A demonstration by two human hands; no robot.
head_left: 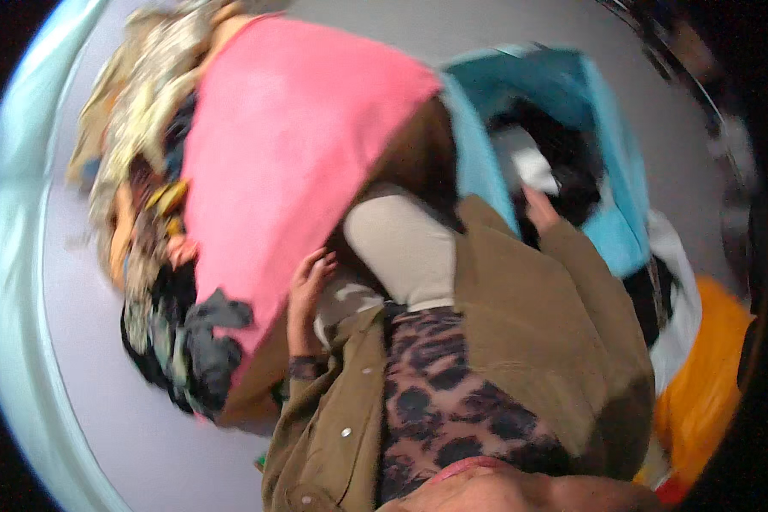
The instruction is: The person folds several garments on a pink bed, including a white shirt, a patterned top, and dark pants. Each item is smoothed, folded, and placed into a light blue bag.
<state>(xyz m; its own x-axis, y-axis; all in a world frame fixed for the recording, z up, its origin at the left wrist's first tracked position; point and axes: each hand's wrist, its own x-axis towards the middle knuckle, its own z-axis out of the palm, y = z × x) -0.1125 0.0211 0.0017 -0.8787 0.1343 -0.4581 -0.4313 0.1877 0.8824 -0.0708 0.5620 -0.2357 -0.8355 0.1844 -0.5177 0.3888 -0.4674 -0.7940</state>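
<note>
In the head view, which was rather blurred, the person's right hand (541, 211) reached into an open light blue bag (616, 128), and its fingers were at a small white item (533, 166) inside this bag; whether they were gripping it or only touching it, I could not tell. Black contents (578, 141), too blurred to name more exactly, lay around and behind the white item. The left hand (310, 280) was loosely open, with its fingers a little bent, and it was located at the near edge of a broad pink surface (290, 136). Along the left side of this surface there was a long heap of mixed clothes (149, 136), with a dark grey cloth (212, 341) at its nearer end. The person wore a brown jacket (555, 316) over a leopard-print top (452, 384), together with beige trousers (405, 247). To the right of the jacket stood a white bag-like thing (684, 290), and just beside it was an orange one (704, 358)
</note>
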